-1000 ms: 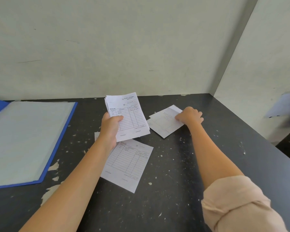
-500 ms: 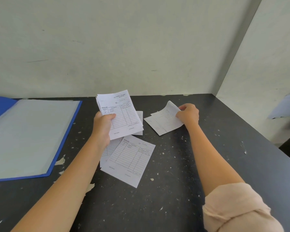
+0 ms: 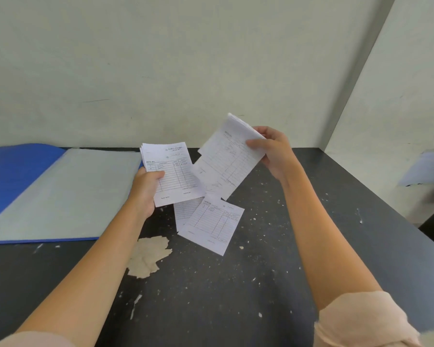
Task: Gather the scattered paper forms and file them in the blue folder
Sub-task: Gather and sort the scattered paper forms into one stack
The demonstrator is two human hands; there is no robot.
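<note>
My left hand (image 3: pixel 145 189) grips a small stack of white printed forms (image 3: pixel 173 171) by its lower left edge, held above the dark table. My right hand (image 3: pixel 273 151) pinches a couple of forms (image 3: pixel 226 159) by their upper right corner, lifted off the table and tilted toward the stack. Two more forms (image 3: pixel 211 224) lie overlapping on the table below the stack. The blue folder (image 3: pixel 18 171) lies open at the left, a pale sheet (image 3: pixel 68 194) covering its right half.
The dark table (image 3: pixel 273 259) is speckled with white flecks and has a patch of peeled tan surface (image 3: pixel 148 256) near my left forearm. Pale walls close the back and right side. A blurred pale object (image 3: pixel 424 169) sits at the far right.
My right hand has lifted the forms off the table and swung them up toward the stack. My left hand with the stack has stayed roughly in place.
</note>
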